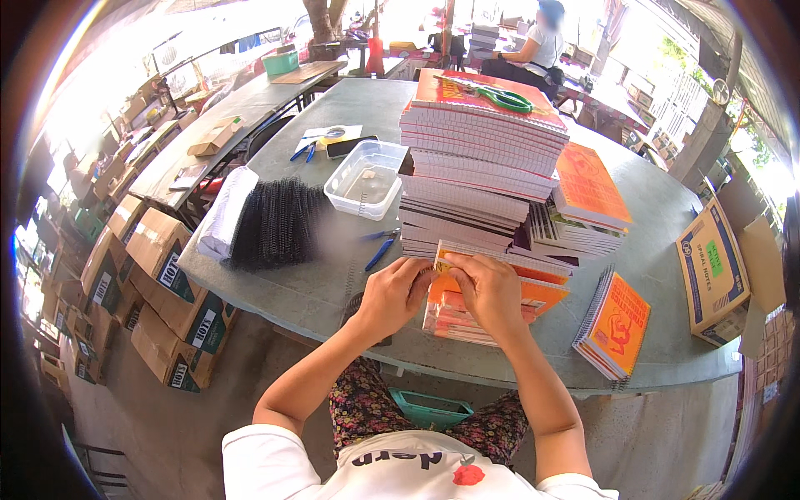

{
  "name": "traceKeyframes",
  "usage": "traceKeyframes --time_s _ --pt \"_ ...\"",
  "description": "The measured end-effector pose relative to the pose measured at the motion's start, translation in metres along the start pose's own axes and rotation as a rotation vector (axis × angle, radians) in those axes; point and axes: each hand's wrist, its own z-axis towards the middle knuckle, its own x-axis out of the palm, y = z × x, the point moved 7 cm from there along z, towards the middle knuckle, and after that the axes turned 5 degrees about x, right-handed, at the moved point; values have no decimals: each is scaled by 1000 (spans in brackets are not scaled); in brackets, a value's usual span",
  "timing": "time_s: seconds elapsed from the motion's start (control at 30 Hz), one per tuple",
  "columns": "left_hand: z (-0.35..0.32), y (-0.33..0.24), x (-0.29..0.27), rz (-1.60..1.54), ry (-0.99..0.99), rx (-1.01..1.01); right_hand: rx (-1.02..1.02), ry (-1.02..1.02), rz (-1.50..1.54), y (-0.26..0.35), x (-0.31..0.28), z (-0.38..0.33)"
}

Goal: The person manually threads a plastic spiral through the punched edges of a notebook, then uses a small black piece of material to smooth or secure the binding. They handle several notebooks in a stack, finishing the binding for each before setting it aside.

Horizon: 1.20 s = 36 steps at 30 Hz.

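Observation:
At the table's near edge my left hand (398, 290) and my right hand (490, 293) meet at the top of an orange-covered notebook (454, 310). Both are closed, thumbs and fingertips pinching its upper left edge, the left hand at the corner. What lies right between the fingertips is too small to make out. Just beyond rises a tall stack of spiral notebooks (483, 137), with green-handled scissors (504, 98) on top. Left of my hands lie blue-handled pliers (381, 252) and a thick bundle of black spiral coils (279, 223).
A clear plastic tub (367, 179) stands behind the pliers. More orange notebooks (617, 325) lie to the right, near an open cardboard box (712, 275). Taped cartons (179, 333) are piled on the floor at left. A person (537, 50) sits at a far table.

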Motion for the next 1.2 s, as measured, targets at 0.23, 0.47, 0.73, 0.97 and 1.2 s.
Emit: traceKeyframes --time_s 0.23,0.47,0.73,0.97,1.2 --pt "3 18 4 -29 133 -162 -63 -27 11 5 0 -2" --pt "10 26 -7 -143 399 -187 -160 12 -15 15 4 -5" --pt "4 9 -10 -141 54 -48 -156 14 -26 20 14 -6" --pt "2 49 -6 -79 577 -192 -149 23 -130 16 1 -2" --pt "18 13 -29 31 255 59 22 -59 89 3 6 2"
